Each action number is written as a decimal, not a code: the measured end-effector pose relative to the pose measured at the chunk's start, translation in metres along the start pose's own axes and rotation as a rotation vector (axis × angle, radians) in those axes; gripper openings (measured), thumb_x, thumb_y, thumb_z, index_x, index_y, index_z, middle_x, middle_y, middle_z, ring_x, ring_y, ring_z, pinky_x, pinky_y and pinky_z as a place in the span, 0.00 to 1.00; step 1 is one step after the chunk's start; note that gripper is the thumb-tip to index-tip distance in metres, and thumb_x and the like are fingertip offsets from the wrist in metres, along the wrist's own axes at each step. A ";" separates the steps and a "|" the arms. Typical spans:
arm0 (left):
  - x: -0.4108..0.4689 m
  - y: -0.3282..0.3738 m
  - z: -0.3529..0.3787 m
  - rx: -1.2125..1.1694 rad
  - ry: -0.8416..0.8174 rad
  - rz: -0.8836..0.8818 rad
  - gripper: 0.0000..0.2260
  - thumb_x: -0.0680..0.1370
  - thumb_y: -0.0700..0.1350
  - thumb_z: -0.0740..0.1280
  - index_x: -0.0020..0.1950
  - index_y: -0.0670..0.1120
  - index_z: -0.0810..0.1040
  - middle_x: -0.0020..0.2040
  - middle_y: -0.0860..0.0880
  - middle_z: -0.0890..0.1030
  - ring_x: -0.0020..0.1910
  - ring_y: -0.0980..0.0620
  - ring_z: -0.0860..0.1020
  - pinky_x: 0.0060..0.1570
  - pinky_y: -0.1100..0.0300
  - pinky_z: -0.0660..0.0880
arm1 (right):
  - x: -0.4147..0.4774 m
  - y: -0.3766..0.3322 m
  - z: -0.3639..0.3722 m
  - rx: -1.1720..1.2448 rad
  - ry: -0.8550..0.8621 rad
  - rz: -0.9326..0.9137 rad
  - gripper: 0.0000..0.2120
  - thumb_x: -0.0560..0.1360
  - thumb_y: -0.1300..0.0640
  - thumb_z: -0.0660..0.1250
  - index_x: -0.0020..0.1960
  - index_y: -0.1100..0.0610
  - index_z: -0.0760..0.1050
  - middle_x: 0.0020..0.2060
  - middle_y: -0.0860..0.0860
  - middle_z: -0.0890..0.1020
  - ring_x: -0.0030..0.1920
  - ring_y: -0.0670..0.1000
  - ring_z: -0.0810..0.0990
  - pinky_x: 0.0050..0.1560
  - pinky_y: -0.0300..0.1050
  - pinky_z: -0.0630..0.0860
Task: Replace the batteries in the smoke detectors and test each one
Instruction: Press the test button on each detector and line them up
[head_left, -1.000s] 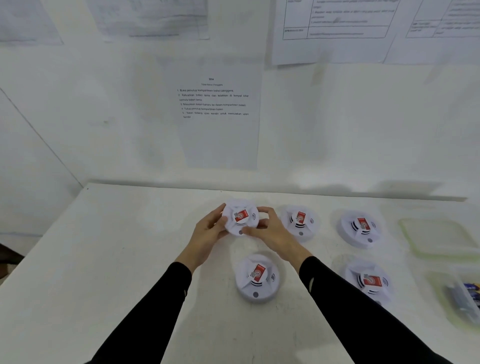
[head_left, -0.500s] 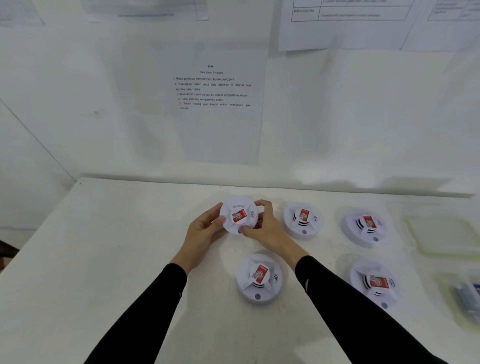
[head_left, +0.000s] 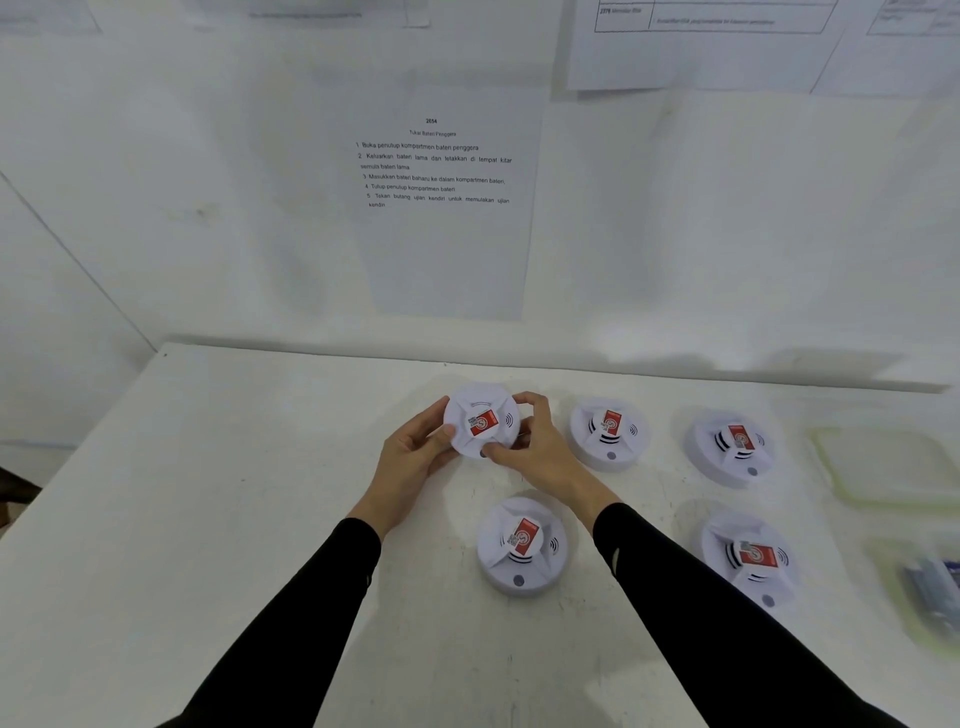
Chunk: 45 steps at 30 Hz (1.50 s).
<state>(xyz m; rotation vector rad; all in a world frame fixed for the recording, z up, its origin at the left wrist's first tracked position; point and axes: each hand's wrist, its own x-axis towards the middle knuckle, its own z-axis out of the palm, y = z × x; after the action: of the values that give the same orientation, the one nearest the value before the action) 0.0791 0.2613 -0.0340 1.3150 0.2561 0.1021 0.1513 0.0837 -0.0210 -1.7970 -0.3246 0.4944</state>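
A round white smoke detector (head_left: 480, 418) with a red label is held up off the white table (head_left: 249, 493), tilted toward me. My left hand (head_left: 415, 457) grips its left rim, thumb on the face. My right hand (head_left: 535, 447) grips its right rim, thumb near the grey button at the lower edge. Several more detectors lie face up on the table: one near me (head_left: 521, 545), one at the back (head_left: 608, 431), one further right (head_left: 730, 447), and one at the front right (head_left: 750, 558).
A clear plastic lid (head_left: 888, 467) lies at the right edge. Below it a clear container (head_left: 930, 587) holds batteries. An instruction sheet (head_left: 441, 171) hangs on the wall behind the table. The table's left edge drops off at the far left.
The held detector has turned a little in my hands and tilted more toward me. My right thumb has moved along the lower rim to the button.
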 end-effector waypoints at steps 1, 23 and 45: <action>0.000 0.000 0.000 0.003 0.006 0.004 0.18 0.80 0.39 0.67 0.70 0.46 0.75 0.64 0.48 0.81 0.63 0.49 0.80 0.60 0.54 0.78 | 0.000 0.001 0.000 -0.001 0.001 0.000 0.31 0.70 0.59 0.75 0.64 0.47 0.59 0.49 0.54 0.78 0.43 0.49 0.79 0.42 0.37 0.78; 0.000 -0.003 0.000 0.067 0.032 0.030 0.18 0.80 0.41 0.67 0.71 0.46 0.75 0.64 0.50 0.82 0.62 0.50 0.80 0.60 0.54 0.79 | 0.003 0.003 -0.002 0.036 -0.016 0.012 0.32 0.69 0.57 0.76 0.65 0.46 0.61 0.53 0.56 0.79 0.50 0.54 0.82 0.48 0.41 0.80; 0.000 -0.004 0.003 0.054 0.076 0.021 0.15 0.80 0.42 0.68 0.67 0.50 0.78 0.61 0.53 0.83 0.62 0.54 0.80 0.59 0.58 0.78 | 0.005 0.011 -0.013 0.115 -0.001 0.093 0.12 0.80 0.57 0.62 0.62 0.48 0.69 0.51 0.56 0.82 0.44 0.49 0.81 0.54 0.45 0.78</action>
<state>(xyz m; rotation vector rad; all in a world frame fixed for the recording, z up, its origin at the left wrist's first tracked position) 0.0793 0.2571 -0.0370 1.3692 0.3112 0.1641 0.1622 0.0719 -0.0291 -1.7050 -0.2095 0.5685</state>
